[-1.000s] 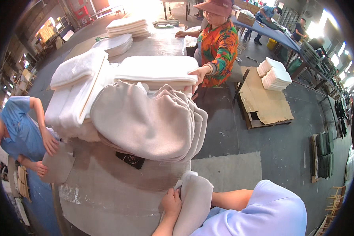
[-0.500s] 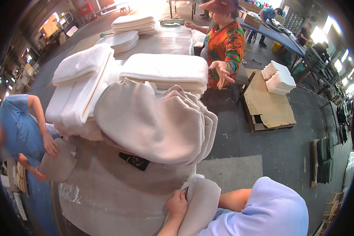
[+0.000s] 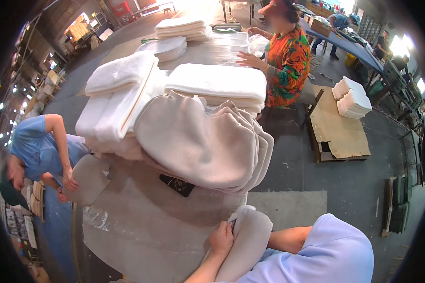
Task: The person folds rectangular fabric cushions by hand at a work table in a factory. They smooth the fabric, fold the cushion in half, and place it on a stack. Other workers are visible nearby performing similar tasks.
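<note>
1. The left hand (image 3: 222,238) is gripping a beige fabric piece (image 3: 245,243) at its upper edge, fingers curled shut over the cloth, just off the table's near right corner.
2. The right hand is not showing: the right forearm (image 3: 293,238) is running in from the blue sleeve (image 3: 326,254) and passing behind the piece, so whether that hand is pinching the cloth cannot be told.
3. The piece is hanging between the two arms, its long axis running from upper right, near the table edge, down to lower left toward the body. The left hand is the nearer one, sitting on its left side.
4. The table (image 3: 141,226), covered in clear plastic film, is lying ahead and to the left of the hands, with a dark flat object (image 3: 176,185) on it.
5. Further ahead, a tall stack of matching beige pieces (image 3: 198,141) is overhanging the table's right edge, with white folded piles (image 3: 217,85) behind it.
6. A person in blue (image 3: 42,151) is bending at the left edge; another in an orange patterned top (image 3: 288,66) is working at the far end.
</note>
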Tool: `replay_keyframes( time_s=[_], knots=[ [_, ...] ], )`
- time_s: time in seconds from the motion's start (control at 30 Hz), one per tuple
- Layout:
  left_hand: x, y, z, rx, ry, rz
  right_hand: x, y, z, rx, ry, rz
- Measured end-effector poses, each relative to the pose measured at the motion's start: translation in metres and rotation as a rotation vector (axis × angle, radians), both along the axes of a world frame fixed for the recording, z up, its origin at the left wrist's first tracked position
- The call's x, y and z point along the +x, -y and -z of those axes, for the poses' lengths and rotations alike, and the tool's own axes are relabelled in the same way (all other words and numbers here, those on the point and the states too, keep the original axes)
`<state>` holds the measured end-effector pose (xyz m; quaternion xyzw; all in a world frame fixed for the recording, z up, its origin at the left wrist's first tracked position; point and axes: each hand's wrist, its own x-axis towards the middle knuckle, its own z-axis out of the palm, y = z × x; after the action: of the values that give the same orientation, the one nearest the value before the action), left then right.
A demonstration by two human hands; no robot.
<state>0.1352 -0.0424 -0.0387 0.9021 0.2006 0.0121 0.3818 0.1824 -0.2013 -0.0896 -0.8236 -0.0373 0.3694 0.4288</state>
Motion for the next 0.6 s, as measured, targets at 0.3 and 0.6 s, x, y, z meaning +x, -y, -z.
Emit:
replay_keyframes(
  time_s=[0.3,0.6],
  knots=[
    [0.006,-0.013,-0.011,-0.056,-0.210,0.094,-0.009,0.007,0.000,-0.010,0.045,-0.001],
    [0.030,-0.052,-0.010,-0.955,-0.757,0.119,-0.008,0.009,0.014,-0.034,0.050,-0.006]
  ],
)
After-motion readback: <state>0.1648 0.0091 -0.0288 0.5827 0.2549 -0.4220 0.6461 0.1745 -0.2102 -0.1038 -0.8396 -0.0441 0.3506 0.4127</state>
